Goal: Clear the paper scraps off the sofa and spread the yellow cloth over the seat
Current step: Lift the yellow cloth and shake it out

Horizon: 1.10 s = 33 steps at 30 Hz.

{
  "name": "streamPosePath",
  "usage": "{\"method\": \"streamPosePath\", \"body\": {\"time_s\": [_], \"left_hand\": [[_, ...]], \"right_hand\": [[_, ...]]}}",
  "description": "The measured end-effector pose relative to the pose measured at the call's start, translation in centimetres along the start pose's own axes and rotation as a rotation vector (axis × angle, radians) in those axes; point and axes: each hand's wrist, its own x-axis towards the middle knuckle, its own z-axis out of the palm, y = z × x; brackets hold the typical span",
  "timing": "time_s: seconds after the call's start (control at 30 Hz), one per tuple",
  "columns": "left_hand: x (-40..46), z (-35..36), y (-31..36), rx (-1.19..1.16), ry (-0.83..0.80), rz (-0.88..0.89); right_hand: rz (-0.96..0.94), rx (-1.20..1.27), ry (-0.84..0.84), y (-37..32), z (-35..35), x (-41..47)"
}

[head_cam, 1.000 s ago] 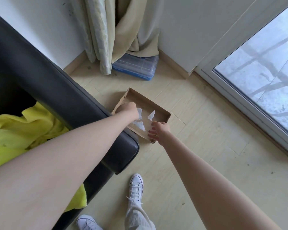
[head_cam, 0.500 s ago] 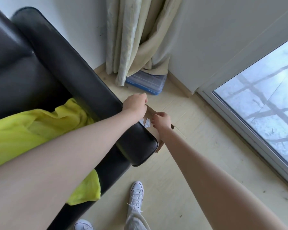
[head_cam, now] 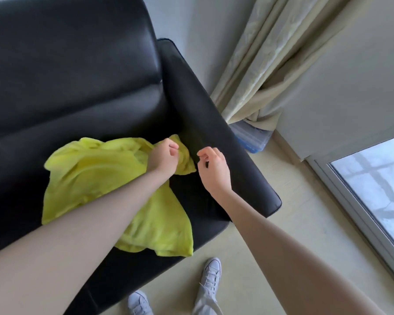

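A crumpled yellow cloth (head_cam: 96,173) lies bunched on the seat of the black leather sofa (head_cam: 77,76), with one edge hanging over the front. My left hand (head_cam: 164,159) hovers over the cloth's right corner, fingers loosely curled and nothing seen in them. My right hand (head_cam: 214,169) is just right of it, in front of the sofa's armrest (head_cam: 214,123), thumb and forefinger close together and holding nothing. I see no paper scraps on the sofa. The cardboard box is out of view.
A beige curtain (head_cam: 266,64) hangs in the corner behind the armrest, with a clear blue-edged plastic box (head_cam: 253,137) under it. A glass door (head_cam: 373,173) runs along the right. My white shoes (head_cam: 210,272) stand on the pale floor before the sofa.
Both hands have come up from the cardboard box on the floor and moved left over the armrest to the cloth. The view has swung onto the sofa, and the box is now hidden.
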Motion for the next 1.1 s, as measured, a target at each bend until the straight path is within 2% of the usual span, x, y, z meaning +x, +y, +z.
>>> {"method": "streamPosePath", "body": {"time_s": [0.1, 0.23, 0.37, 0.43, 0.5, 0.6, 0.73, 0.8, 0.97, 1.1], "left_hand": [[-1.5, -2.3, -6.7, 0.003, -0.019, -0.113], [-4.6, -3.8, -15.2, 0.023, -0.085, -0.234], [-8.1, -3.6, -21.1, 0.034, -0.213, -0.319], [-9.5, -3.0, -23.1, 0.011, -0.257, -0.337], [-10.8, -2.7, -24.9, -0.007, -0.285, -0.351], [-12.2, -2.0, -26.7, -0.016, -0.329, -0.362], [-12.9, -1.3, -27.7, -0.112, -0.343, -0.432], [-13.0, -1.1, -27.6, -0.26, -0.328, -0.504], [-12.7, -1.3, -25.6, -0.803, -0.272, -0.703], [-12.6, -2.3, -24.0, -0.999, -0.188, -0.722]], "right_hand": [[0.015, -0.019, -0.146, -1.8, 5.0, -2.2], [0.119, -0.083, -0.451, -2.8, 11.3, -5.7], [0.061, -0.37, -0.827, -2.3, 15.0, -9.7], [0.025, -0.527, -0.933, -2.1, 16.2, -11.4], [0.033, -0.636, -0.942, -2.1, 17.7, -13.0], [0.066, -0.703, -0.851, -2.1, 19.4, -14.4], [0.067, -0.643, -0.691, -2.1, 20.6, -14.7], [0.077, -0.554, -0.668, -2.3, 20.8, -14.6], [0.069, -0.383, -0.65, -4.4, 19.6, -13.7], [-0.011, -0.311, -0.68, -6.8, 18.1, -13.0]]}}
